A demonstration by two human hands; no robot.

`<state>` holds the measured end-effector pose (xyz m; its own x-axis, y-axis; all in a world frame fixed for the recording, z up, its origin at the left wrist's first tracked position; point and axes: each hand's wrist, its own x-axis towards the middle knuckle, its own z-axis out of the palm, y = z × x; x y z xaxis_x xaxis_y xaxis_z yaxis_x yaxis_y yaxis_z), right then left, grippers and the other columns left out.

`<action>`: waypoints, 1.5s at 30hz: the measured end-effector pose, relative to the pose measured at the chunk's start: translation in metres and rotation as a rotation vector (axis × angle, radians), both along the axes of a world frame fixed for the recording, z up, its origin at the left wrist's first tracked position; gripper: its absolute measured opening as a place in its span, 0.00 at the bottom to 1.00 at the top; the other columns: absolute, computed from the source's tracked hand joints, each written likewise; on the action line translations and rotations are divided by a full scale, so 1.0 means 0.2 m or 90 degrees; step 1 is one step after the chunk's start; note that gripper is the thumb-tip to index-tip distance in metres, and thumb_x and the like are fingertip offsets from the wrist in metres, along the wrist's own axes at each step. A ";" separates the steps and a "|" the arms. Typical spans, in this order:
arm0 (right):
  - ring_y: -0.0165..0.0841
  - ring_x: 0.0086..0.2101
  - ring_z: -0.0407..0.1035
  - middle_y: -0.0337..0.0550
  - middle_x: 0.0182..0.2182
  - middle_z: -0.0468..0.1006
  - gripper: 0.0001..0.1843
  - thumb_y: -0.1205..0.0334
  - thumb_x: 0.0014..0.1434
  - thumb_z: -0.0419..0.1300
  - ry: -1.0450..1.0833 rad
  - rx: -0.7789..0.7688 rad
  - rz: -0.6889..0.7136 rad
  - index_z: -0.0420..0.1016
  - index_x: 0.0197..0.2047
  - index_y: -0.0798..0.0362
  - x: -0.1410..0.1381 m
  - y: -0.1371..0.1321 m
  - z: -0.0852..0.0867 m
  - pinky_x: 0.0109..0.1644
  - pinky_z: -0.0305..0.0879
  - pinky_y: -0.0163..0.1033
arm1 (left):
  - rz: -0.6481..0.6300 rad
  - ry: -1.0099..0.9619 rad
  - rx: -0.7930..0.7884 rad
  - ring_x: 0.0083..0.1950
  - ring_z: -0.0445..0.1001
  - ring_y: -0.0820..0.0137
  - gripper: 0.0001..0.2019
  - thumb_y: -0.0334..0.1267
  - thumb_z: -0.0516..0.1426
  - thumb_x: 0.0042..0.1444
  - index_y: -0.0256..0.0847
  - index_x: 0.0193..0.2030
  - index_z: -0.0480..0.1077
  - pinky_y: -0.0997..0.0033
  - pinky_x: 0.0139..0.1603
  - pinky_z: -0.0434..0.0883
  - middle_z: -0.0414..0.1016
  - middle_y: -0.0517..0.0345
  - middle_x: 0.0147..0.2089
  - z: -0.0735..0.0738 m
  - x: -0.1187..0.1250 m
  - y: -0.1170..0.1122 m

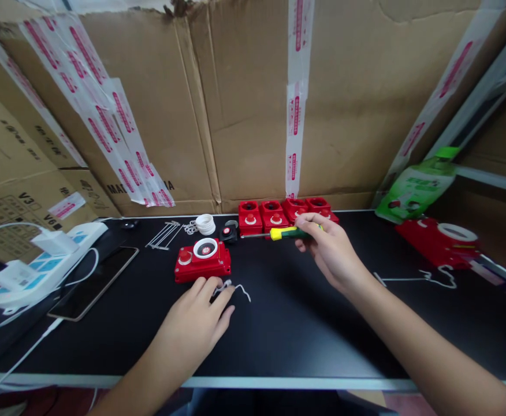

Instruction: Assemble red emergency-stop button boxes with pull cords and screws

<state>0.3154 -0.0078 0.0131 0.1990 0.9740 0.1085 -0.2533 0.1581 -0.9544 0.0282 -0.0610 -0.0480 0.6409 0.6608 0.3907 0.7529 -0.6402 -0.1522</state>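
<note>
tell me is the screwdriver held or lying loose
Held: the right hand grips the screwdriver by its handle, shaft pointing left.

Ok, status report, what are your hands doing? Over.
Left hand on white wire, beside red button box. Right hand gripping screwdriver. Row of red boxes right behind it. Over.

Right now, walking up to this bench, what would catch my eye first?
Probably the red boxes, four in a row against the cardboard wall at the back, plus a lone red box with a white ring just beyond the left hand. Then the right hand gripping a yellow-and-green screwdriver in front of that row, and the left fingertips resting on a small white wire on the black table.
</note>
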 end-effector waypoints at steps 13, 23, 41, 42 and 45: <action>0.27 0.28 0.68 0.38 0.32 0.75 0.14 0.56 0.49 0.77 0.058 -0.002 -0.009 0.79 0.32 0.53 0.01 0.02 0.00 0.29 0.65 0.34 | -0.084 -0.236 -0.029 0.49 0.81 0.66 0.09 0.33 0.55 0.74 0.42 0.56 0.74 0.66 0.54 0.78 0.81 0.53 0.51 0.35 -0.17 0.11; 0.25 0.27 0.68 0.38 0.33 0.75 0.14 0.58 0.48 0.78 0.101 -0.006 -0.023 0.82 0.33 0.55 0.06 0.02 0.05 0.28 0.66 0.30 | 0.134 -0.237 -0.037 0.41 0.80 0.62 0.12 0.47 0.59 0.64 0.43 0.44 0.80 0.60 0.50 0.78 0.84 0.52 0.43 0.61 -0.51 0.78; 0.26 0.31 0.67 0.39 0.38 0.73 0.13 0.56 0.52 0.79 0.052 -0.036 -0.003 0.83 0.35 0.53 0.01 0.00 0.00 0.29 0.69 0.27 | 0.032 -0.247 -0.255 0.47 0.81 0.61 0.16 0.53 0.57 0.70 0.44 0.46 0.80 0.62 0.51 0.76 0.83 0.54 0.47 0.31 -0.55 0.83; 0.26 0.32 0.68 0.39 0.38 0.73 0.14 0.56 0.52 0.80 0.042 -0.035 -0.001 0.83 0.35 0.53 0.00 0.00 0.00 0.30 0.70 0.27 | 0.014 -0.242 -0.279 0.46 0.81 0.62 0.16 0.54 0.58 0.70 0.45 0.47 0.80 0.64 0.50 0.76 0.83 0.56 0.47 0.33 -0.53 0.80; 0.26 0.32 0.69 0.38 0.37 0.73 0.14 0.53 0.54 0.79 0.002 -0.030 0.020 0.82 0.35 0.52 -0.01 0.00 -0.01 0.32 0.72 0.28 | -0.078 -0.221 -0.384 0.49 0.80 0.64 0.16 0.54 0.64 0.66 0.46 0.52 0.78 0.65 0.52 0.77 0.81 0.56 0.54 0.37 -0.46 0.71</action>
